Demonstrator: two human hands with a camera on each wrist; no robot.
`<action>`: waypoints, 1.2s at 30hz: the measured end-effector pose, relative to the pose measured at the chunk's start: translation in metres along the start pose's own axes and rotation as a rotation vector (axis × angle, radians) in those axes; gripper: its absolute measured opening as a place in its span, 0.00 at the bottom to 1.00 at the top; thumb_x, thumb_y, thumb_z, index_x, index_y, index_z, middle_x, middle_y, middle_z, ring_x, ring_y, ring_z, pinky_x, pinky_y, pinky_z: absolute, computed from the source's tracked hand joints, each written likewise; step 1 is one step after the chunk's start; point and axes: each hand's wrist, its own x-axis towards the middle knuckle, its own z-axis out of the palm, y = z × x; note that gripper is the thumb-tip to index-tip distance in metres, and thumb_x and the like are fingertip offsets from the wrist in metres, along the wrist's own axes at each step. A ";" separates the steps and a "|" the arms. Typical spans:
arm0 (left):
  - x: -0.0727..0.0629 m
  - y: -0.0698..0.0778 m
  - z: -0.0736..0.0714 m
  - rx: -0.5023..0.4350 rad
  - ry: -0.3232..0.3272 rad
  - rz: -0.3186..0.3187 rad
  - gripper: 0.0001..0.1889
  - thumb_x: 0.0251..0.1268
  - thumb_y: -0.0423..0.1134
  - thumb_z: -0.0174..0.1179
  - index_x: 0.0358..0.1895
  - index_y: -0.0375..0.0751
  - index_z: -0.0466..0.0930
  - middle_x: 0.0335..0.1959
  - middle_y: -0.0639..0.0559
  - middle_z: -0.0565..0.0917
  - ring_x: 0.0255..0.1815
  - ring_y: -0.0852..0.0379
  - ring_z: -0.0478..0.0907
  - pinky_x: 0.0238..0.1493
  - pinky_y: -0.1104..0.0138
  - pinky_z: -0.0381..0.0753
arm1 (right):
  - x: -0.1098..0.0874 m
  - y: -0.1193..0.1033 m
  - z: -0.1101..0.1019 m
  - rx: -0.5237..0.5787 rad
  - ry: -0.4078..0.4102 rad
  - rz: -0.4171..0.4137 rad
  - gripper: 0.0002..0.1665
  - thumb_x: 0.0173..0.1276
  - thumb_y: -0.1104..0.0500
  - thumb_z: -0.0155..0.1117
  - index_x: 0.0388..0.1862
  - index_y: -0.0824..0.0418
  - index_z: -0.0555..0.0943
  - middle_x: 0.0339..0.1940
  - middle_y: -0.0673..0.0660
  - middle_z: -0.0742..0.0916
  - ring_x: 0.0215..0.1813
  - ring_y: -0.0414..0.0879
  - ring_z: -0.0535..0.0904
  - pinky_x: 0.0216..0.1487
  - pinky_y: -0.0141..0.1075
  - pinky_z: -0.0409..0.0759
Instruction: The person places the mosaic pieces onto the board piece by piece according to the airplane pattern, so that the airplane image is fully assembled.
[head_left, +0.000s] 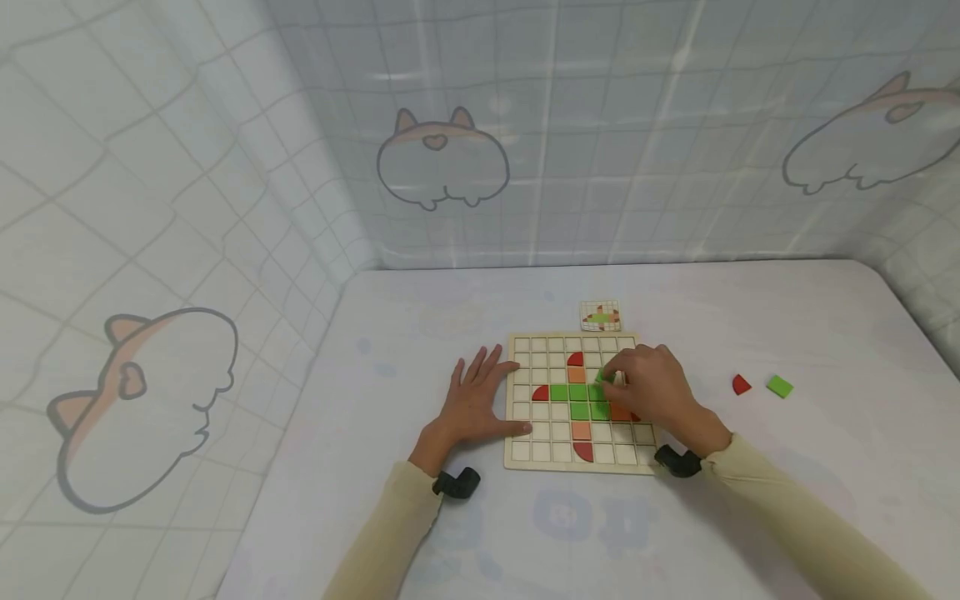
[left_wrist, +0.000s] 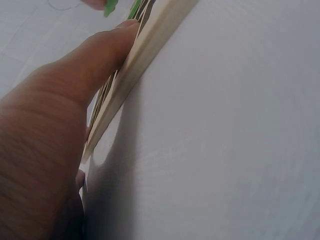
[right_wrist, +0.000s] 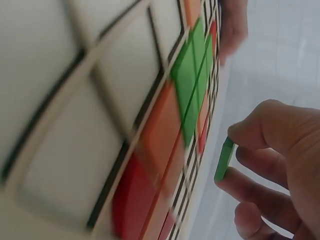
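Observation:
A wooden grid board (head_left: pixel 540 460) lies flat on the table, with green, orange and red tiles set in its squares in a cross-like pattern. My left hand (head_left: pixel 474 407) spreads its fingers at the board's left side, thumb resting on the edge squares. In the left wrist view the thumb (left_wrist: pixel 107 47) lies over the wooden rim. Between thumb and fingertips, my right hand (head_left: pixel 654 385) pinches a green tile (right_wrist: pixel 225 159), held just above the board right of its middle. That hand covers part of the board's right side in the head view.
Behind the board lies a small pattern card (head_left: pixel 601 317). To the right, a red quarter-round tile (head_left: pixel 741 384) and a green square tile (head_left: pixel 780 386) lie loose on the white table (head_left: pixel 420 308). White printed curtains (head_left: pixel 600 167) surround the table at the back and sides.

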 end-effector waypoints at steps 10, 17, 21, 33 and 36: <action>0.000 -0.001 -0.002 -0.001 -0.010 0.007 0.52 0.44 0.79 0.58 0.74 0.61 0.56 0.81 0.53 0.43 0.79 0.52 0.31 0.73 0.46 0.31 | 0.011 -0.040 0.018 0.056 -0.014 -0.232 0.05 0.49 0.59 0.76 0.26 0.51 0.88 0.27 0.44 0.86 0.29 0.42 0.78 0.28 0.35 0.62; 0.001 -0.002 -0.002 0.009 -0.014 0.017 0.52 0.45 0.80 0.57 0.74 0.61 0.56 0.81 0.53 0.42 0.79 0.51 0.32 0.73 0.45 0.31 | 0.010 -0.053 0.030 -0.016 -0.114 -0.279 0.03 0.50 0.57 0.74 0.26 0.49 0.88 0.30 0.44 0.86 0.33 0.43 0.77 0.31 0.37 0.65; 0.001 -0.002 -0.003 0.011 -0.018 0.013 0.52 0.45 0.80 0.56 0.74 0.61 0.56 0.81 0.53 0.42 0.79 0.52 0.32 0.73 0.46 0.31 | 0.009 -0.053 0.031 -0.064 -0.117 -0.296 0.04 0.50 0.57 0.75 0.25 0.48 0.88 0.29 0.44 0.84 0.33 0.44 0.71 0.33 0.37 0.64; 0.001 -0.003 0.001 -0.008 0.003 0.023 0.52 0.44 0.80 0.57 0.74 0.60 0.57 0.81 0.53 0.43 0.79 0.52 0.32 0.73 0.45 0.32 | -0.004 -0.040 0.024 0.018 -0.112 -0.263 0.05 0.54 0.58 0.77 0.29 0.48 0.89 0.31 0.43 0.82 0.34 0.42 0.69 0.34 0.37 0.60; 0.000 -0.002 0.001 -0.017 0.001 0.017 0.53 0.44 0.80 0.58 0.74 0.60 0.56 0.81 0.53 0.43 0.79 0.52 0.32 0.73 0.46 0.31 | -0.012 -0.029 0.016 0.025 -0.081 -0.226 0.05 0.53 0.58 0.77 0.28 0.48 0.88 0.29 0.42 0.82 0.34 0.42 0.70 0.34 0.37 0.60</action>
